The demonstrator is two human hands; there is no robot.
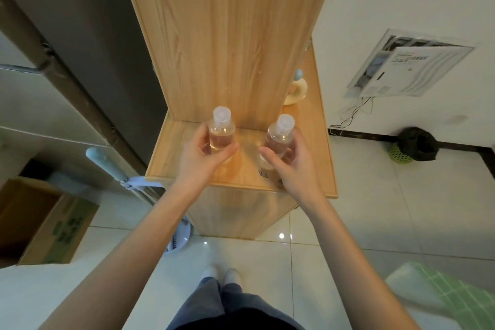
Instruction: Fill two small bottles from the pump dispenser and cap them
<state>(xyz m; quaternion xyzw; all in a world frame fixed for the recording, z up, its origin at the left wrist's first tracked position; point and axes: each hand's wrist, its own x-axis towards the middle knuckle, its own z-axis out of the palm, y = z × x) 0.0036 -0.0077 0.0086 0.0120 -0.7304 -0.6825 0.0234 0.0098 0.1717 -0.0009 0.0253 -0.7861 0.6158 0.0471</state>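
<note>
Left bottle (221,136) and right bottle (280,138), both capped and holding amber liquid, stand near-upright over the wooden shelf (174,163), left hand (203,155) and right hand (292,166) each curled round one, probably to steady them for setting down.

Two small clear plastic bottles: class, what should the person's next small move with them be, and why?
Probably stand both upright on the light wooden shelf and let go. The left hand grips the left clear plastic bottle, the right hand the tilted right bottle. Both hold pale liquid and wear translucent caps, so filling and capping look done.
</note>
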